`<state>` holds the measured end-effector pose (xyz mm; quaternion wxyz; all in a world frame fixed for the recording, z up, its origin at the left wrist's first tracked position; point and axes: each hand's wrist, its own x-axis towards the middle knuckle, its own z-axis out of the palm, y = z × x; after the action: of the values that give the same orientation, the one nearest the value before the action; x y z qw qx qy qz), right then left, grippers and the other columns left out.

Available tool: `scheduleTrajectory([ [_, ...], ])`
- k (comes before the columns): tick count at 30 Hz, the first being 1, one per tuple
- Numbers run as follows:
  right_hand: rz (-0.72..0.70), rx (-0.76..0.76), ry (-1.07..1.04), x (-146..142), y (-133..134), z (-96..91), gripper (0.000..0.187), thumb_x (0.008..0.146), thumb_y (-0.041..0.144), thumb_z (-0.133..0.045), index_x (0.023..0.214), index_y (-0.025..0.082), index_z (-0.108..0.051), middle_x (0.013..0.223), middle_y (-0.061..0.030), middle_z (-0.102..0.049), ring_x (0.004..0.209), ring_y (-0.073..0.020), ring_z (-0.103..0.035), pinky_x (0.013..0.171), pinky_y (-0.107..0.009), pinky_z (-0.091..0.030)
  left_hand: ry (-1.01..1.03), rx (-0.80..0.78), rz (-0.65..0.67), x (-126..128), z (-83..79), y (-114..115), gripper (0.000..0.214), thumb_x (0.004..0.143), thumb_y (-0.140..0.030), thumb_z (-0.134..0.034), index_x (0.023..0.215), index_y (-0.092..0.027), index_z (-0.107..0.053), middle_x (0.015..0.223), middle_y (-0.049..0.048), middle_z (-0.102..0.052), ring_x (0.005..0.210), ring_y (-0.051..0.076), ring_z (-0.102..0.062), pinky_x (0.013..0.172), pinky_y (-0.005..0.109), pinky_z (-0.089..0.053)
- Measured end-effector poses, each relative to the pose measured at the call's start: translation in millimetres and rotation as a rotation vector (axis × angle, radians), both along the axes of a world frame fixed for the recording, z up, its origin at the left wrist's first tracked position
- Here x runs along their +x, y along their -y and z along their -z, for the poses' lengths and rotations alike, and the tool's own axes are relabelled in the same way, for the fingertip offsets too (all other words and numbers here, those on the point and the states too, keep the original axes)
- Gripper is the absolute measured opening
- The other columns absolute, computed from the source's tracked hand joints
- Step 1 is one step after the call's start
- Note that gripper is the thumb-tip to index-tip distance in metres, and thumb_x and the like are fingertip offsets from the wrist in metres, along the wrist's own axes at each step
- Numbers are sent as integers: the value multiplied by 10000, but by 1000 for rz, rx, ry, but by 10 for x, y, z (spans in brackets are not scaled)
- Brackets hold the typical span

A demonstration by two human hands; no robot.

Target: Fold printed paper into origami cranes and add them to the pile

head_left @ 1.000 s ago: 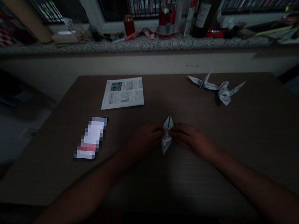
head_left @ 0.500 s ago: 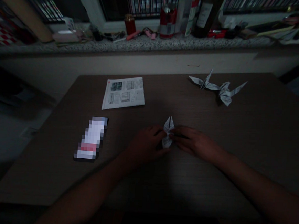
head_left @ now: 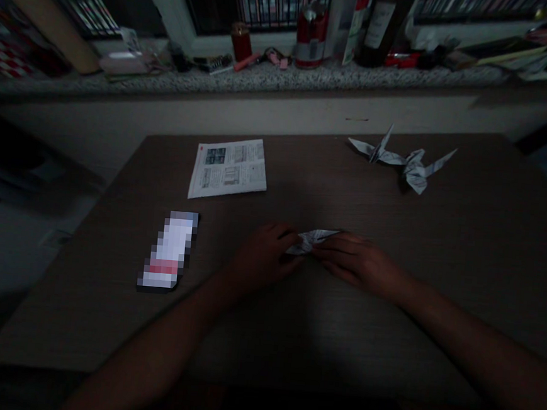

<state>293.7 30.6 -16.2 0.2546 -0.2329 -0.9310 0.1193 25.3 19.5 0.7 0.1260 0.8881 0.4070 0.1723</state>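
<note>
A small folded piece of printed paper (head_left: 312, 238) lies slantwise between my hands at the middle of the table. My left hand (head_left: 267, 253) has its fingers closed on the paper's left end. From the other side, my right hand (head_left: 357, 259) grips the paper near its middle and right part, fingers held together. The fingers cover portions of both ends. Farther back on the right stand two folded paper cranes, one crane (head_left: 377, 151) just left of the other crane (head_left: 416, 172).
A folded printed sheet (head_left: 229, 169) lies at the back left of the brown table (head_left: 262, 349). Nearer me is a phone (head_left: 169, 250) with a blurred-out screen. Behind the table, a granite windowsill (head_left: 255, 80) carries a red can (head_left: 311, 37), bottles and clutter.
The folded paper has turned from pointing away from me to lying slantwise, its far tip now to the right. Both hands stay on it. The view has shifted slightly.
</note>
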Motion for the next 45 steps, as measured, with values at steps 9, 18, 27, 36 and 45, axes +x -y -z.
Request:
scheduleTrajectory([
  [9,30,-20,-21,-29,-14,-6,365,1015,222,-579,1370,184,-656,1338,-147,-699,1252,-289,-647,1042,-493,-565,61,-26,-2,53,84,-56,284,898,-194,-723,1165,-190,-626,1245,78,-668,1168,252,-614,1033,414,-506],
  [18,-9,-130,25,-39,1,26,469,1020,224,-573,1488,245,-559,1486,-117,-615,1369,-271,-581,1122,-490,-521,40,-30,0,43,63,-16,279,941,-199,-686,1216,-219,-637,1276,75,-660,1190,247,-616,1028,413,-521],
  [27,-38,-120,6,-36,-25,7,426,1025,229,-575,1449,222,-598,1480,-118,-622,1357,-262,-595,1128,-470,-518,20,-8,15,37,55,13,255,995,-232,-647,1249,-203,-647,1270,84,-665,1168,243,-624,1000,409,-534],
  [36,-27,-121,13,-28,-27,21,462,1018,219,-586,1478,256,-573,1478,-108,-625,1344,-264,-607,1117,-477,-526,-77,52,31,35,8,50,245,1020,-240,-619,1257,-199,-661,1326,87,-665,1153,249,-647,961,401,-565],
  [45,-41,-67,42,-38,-41,40,443,1019,219,-586,1462,232,-593,1478,-151,-614,1359,-293,-590,1097,-490,-535,-122,7,74,-30,-27,49,319,1053,-246,-548,1363,-207,-614,1426,99,-617,1203,243,-657,1009,391,-559],
])
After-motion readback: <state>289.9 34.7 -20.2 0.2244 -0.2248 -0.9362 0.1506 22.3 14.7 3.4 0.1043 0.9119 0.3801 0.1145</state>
